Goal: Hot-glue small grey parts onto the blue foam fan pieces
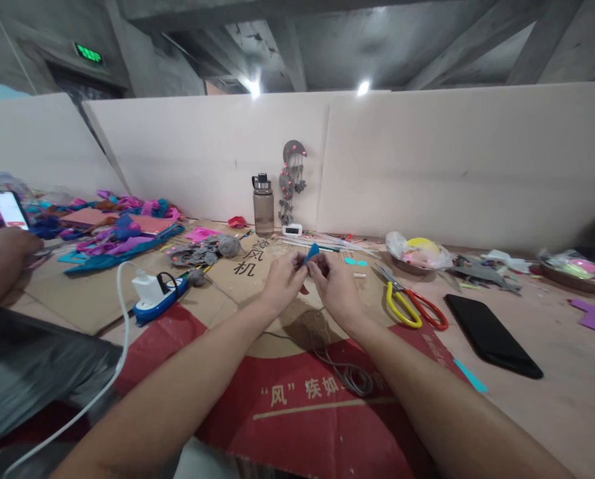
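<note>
Both hands meet over the cardboard sheet [227, 299], fingertips pinched together around a small blue felt piece [312, 251]. My left hand [283, 281] grips it from the left and my right hand [336, 287] from the right. A bit of dark red shows just beneath the fingers; I cannot tell what it is. Below the hands, a thin grey cord [357, 380] lies loosely coiled on the cardboard's red part. Small turquoise cut pieces [356, 262] lie just beyond my right hand. Scissors [411, 303] with one yellow and one red handle rest to its right.
A water bottle [264, 206] stands at the back beside a grey hanging ornament [294, 176]. A black phone [491, 334] lies at right, near a bowl [414, 265] of materials. On the left are a blue power strip [161, 299], felt scraps [122, 233] and another person's hand [15, 246].
</note>
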### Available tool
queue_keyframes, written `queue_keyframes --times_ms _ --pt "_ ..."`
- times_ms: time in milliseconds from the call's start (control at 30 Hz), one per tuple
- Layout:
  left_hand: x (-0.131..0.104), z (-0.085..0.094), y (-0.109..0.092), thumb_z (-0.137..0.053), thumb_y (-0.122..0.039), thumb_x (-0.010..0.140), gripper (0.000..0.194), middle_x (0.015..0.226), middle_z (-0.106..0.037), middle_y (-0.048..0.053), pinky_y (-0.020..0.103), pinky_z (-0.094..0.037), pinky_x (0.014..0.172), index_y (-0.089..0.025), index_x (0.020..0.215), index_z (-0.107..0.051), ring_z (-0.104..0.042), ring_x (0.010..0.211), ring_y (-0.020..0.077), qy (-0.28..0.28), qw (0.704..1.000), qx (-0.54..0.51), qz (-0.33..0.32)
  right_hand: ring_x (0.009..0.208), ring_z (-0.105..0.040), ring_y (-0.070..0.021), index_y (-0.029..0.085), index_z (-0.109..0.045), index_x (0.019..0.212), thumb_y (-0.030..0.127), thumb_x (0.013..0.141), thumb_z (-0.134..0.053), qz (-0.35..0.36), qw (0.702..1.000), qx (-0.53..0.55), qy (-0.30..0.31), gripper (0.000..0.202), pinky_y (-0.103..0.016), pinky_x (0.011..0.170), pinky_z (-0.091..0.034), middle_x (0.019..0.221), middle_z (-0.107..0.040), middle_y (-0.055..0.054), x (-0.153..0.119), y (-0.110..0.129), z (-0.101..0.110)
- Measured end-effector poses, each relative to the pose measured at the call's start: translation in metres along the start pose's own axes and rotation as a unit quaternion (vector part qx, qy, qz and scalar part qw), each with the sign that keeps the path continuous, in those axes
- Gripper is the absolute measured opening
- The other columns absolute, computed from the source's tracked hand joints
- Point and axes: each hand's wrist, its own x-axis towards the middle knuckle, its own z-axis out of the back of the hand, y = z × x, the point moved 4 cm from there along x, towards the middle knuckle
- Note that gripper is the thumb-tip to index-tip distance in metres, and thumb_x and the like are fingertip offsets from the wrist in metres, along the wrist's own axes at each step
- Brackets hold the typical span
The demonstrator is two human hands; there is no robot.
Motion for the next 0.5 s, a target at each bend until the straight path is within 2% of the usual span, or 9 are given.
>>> queue_keyframes --times_ms 100,200,333,500 --pt "0.002 0.0 0.006 -0.057 -0.024 0.075 0.013 0.075 -0.063 0.002 0.021 -0.05 0.044 -0.016 0.084 -0.063 -0.058 0.056 0.0112 -0.009 0.999 -0.033 0.037 0.073 -0.055 -0.0167 0.019 -0.059 0.083 0.028 0.085 -0.048 0.025 0.999 -0.02 0.009 0.014 -0.03 0.069 -0.04 0.08 -0.064 -0.004 -0.001 0.002 -0.001" --pt "0.006 -0.001 0.011 -0.061 -0.023 0.073 0.01 0.076 -0.066 0.002 0.027 -0.056 0.061 -0.016 0.079 -0.065 -0.063 0.066 0.0144 -0.027 0.991 -0.107 0.08 0.069 -0.054 -0.0152 0.019 -0.056 0.086 0.027 0.085 -0.049 0.023 1.0 -0.008 -0.005 0.01 -0.027 0.064 -0.039 0.077 -0.061 -0.002 -0.001 0.003 0.001" --pt "0.011 -0.001 0.016 -0.068 -0.02 0.069 0.011 0.073 -0.066 0.003 0.033 -0.056 0.081 -0.015 0.066 -0.059 -0.065 0.073 0.0149 -0.052 0.969 -0.214 0.112 0.06 -0.049 -0.0132 0.019 -0.053 0.087 0.025 0.082 -0.05 0.005 0.999 0.009 -0.031 0.008 -0.025 0.057 -0.036 0.068 -0.056 0.001 0.002 0.0 0.007" --pt "0.011 0.0 0.015 -0.071 -0.013 0.066 0.019 0.069 -0.063 0.0 0.036 -0.057 0.081 -0.015 0.07 -0.053 -0.065 0.071 0.0138 -0.061 0.952 -0.275 0.117 0.061 -0.05 -0.0134 0.019 -0.053 0.088 0.03 0.083 -0.05 -0.019 0.998 0.023 -0.05 0.012 -0.026 0.059 -0.037 0.072 -0.058 0.0 0.005 -0.004 0.012"
